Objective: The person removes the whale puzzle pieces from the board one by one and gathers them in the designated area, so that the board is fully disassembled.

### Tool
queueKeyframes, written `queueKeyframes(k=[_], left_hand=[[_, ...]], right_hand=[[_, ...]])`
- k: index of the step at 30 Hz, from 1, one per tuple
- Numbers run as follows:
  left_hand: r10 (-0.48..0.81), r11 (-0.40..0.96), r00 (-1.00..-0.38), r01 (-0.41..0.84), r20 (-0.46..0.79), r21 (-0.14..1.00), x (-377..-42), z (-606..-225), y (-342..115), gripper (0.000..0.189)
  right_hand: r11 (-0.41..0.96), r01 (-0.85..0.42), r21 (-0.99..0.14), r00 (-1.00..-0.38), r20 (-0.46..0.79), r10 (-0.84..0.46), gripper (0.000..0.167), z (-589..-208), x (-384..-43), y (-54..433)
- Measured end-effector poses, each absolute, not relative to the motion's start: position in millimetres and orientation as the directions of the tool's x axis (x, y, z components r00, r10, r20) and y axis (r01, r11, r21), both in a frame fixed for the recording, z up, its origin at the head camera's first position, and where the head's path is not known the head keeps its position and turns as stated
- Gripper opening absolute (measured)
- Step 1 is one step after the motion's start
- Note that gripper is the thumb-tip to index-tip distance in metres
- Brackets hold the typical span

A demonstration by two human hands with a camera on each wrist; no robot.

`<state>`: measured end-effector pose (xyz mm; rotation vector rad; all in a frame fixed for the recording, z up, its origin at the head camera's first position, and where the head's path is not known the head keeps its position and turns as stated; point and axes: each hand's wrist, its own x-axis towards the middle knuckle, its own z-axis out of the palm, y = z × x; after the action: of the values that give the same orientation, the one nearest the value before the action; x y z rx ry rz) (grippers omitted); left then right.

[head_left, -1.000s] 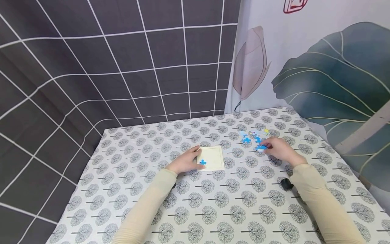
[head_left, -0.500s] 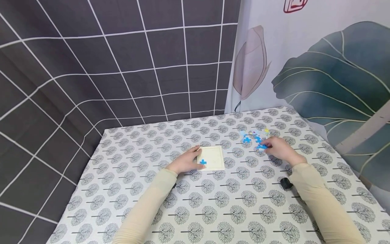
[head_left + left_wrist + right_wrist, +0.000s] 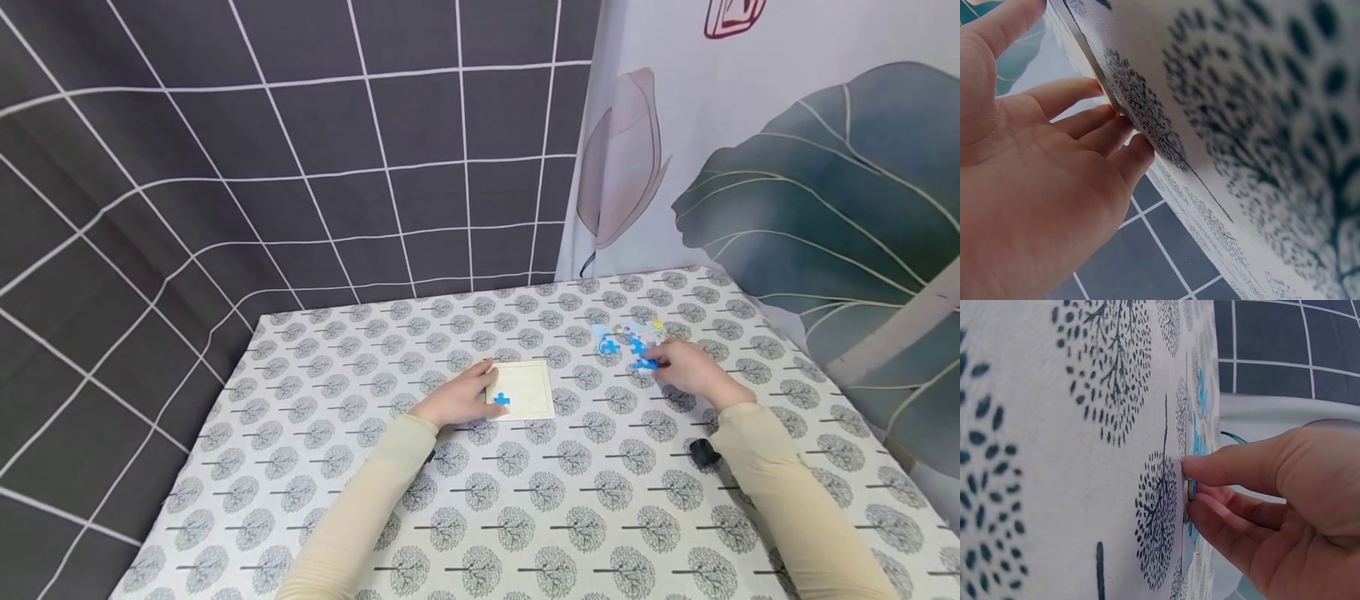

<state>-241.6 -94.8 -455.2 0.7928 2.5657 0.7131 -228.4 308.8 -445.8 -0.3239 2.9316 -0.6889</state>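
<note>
A shallow cream puzzle tray (image 3: 531, 387) lies on the table, with one blue jigsaw piece (image 3: 501, 400) in its lower left part. My left hand (image 3: 459, 397) rests at the tray's left side, fingers spread, thumb reaching over the near corner. Fingertips (image 3: 1138, 147) touch the tray's edge in the left wrist view. To the right, my right hand (image 3: 692, 367) pinches a blue jigsaw piece (image 3: 1192, 489) between thumb and finger, close over the cloth. Other jigsaw pieces (image 3: 609, 345) in blue, pale and yellow lie beside and behind that hand.
A white cloth (image 3: 585, 533) with grey tree prints covers the table. Beyond the far edge hangs a dark curtain (image 3: 420, 150) with white grid lines, and a pale floral curtain (image 3: 630, 167) hangs to the right. A small black object (image 3: 703, 452) sits by the right wrist.
The hands, tray and pieces have stayed nearly in place. The head view has shifted slightly, and the right fingers have barely moved on the blue piece.
</note>
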Motion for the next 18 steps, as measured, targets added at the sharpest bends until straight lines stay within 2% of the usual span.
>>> queueKeyframes(k=[11, 18], left_hand=[[0.619, 0.714, -0.764, 0.452, -0.18, 0.535, -241.6, -454.9, -96.0, 0.085], [0.62, 0.714, -0.763, 0.449, -0.186, 0.538, -242.7, -457.3, -97.2, 0.089]], right_hand=[[0.875, -0.194, -0.444, -0.966, -0.069, -0.249, 0.038, -445.6, -227.1, 307.8], [0.838, -0.223, -0.498, -0.961, -0.032, -0.275, 0.039, -439.5, -224.4, 309.8]])
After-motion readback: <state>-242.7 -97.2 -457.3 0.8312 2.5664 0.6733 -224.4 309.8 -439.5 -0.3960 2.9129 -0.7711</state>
